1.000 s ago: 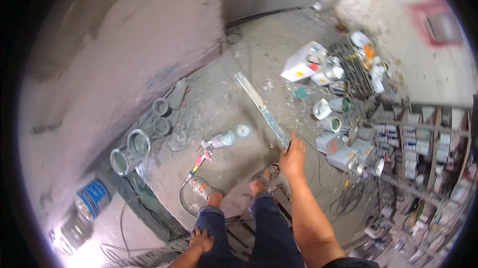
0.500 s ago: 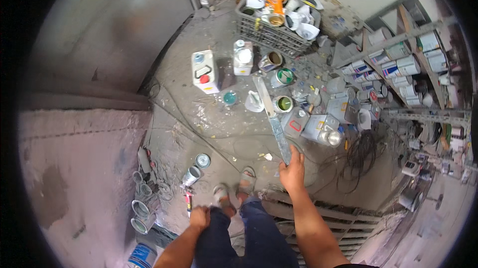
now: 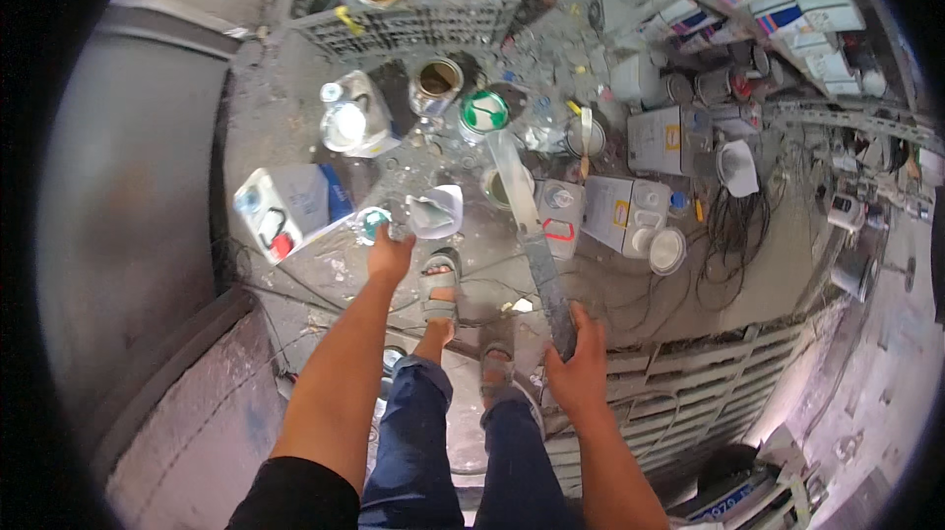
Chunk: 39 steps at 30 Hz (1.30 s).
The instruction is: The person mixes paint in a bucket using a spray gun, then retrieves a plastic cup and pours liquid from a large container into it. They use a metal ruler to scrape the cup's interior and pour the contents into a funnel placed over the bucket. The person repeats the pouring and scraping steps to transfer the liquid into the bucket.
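My right hand (image 3: 576,368) grips the lower end of a long, flat metal bar (image 3: 532,235), silvery at the top and stained darker below. Its far end slants up toward a tin with a green-smeared lid (image 3: 484,110). My left hand (image 3: 392,252) is stretched out with fingers apart, just below a small round teal lid or tin (image 3: 374,220); whether it touches it I cannot tell. Beside it sit a crumpled white paper cone (image 3: 435,205) and a square white can with a red cap (image 3: 305,215).
A crate (image 3: 394,28) of used cups stands at the top, with several cans (image 3: 664,136) below and right of it. Shelves of tins (image 3: 797,8) are at upper right, coiled cables (image 3: 728,254) at right. A metal sheet (image 3: 138,156) stands left; a slatted grate (image 3: 669,392) lies lower right.
The view has swung and moved closer to the cans and crate. My left hand has risen from beside my thigh and reached forward among them. My right hand still holds the bar.
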Available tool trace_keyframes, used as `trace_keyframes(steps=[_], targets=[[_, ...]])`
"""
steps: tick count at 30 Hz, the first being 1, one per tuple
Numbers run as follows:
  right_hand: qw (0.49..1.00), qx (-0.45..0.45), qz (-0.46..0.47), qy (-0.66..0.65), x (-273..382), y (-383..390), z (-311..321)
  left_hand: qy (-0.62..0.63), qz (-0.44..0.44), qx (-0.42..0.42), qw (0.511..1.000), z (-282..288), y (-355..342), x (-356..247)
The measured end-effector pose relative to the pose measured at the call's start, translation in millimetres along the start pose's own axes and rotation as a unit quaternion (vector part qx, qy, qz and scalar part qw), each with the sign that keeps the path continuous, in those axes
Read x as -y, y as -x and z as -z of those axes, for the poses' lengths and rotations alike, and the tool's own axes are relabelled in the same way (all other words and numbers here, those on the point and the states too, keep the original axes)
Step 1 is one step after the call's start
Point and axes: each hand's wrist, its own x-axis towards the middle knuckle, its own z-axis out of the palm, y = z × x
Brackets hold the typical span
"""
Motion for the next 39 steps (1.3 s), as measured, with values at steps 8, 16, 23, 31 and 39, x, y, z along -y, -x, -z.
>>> trace_keyframes(steps=[8, 16, 23, 31, 39], targets=[[0.998, -0.01, -0.063, 0.001, -2.5, -16.8, -9.6, -0.129, -0.073, 0.064, 0.987, -34.6, -88.7, -22.2], [0.994, -0.008, -0.11, -0.004, 0.0, 4.1, 6.1, 0.027, -0.182, 0.027, 0.983, -22.9, -26.0, -17.5], [0.997, -0.014, -0.071, -0.027, 25.3, 15.6, 32.6, 0.265, -0.111, 0.045, 0.957, 64.5, 44.5, -50.6], [0.994, 0.018, 0.061, -0.091, 95.0, 50.7, 98.6, 0.633, 0.026, 0.227, 0.74, 200.9, 134.0, -149.0], [0.98, 0.037, 0.168, -0.101, 171.1, 116.1, 193.7, 0.698, -0.012, 0.241, 0.675, 309.0, 246.7, -225.2]])
